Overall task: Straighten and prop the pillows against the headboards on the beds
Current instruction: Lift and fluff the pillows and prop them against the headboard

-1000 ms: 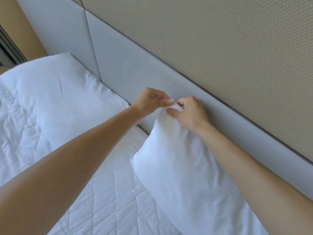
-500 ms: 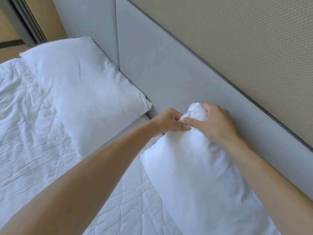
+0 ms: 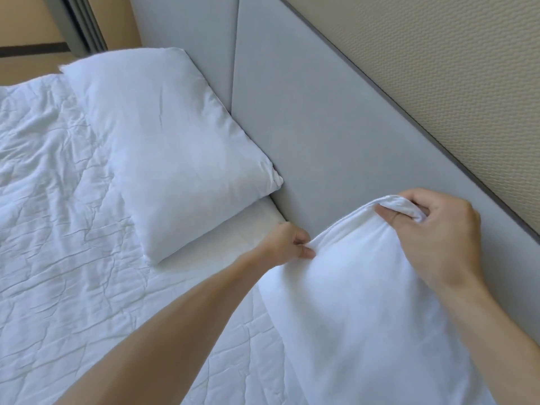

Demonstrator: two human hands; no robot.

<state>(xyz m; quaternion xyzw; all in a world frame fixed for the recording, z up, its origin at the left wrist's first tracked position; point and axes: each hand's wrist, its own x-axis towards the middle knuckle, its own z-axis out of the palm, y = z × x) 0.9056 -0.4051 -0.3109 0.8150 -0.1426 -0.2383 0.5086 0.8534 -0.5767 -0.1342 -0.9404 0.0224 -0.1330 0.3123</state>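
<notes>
While my right hand [image 3: 438, 238] grips the pillow [image 3: 365, 302] top corner & left [image 3: 287, 244] pinches its near edge, its long axis runs from them back toward me, along the headboard [image 3: 336, 147].

**One head-worn view, angled down at the bed head**

A single wide-angle camera sits on the person's head, looking forward and down. It is tilted, so the headboard [image 3: 336, 135] runs diagonally from upper left to lower right. Both forearms reach in from the bottom edge, close to the lens. The bed [image 3: 58, 229] fills the left, the wall [image 3: 453, 68] the upper right corner.
</notes>
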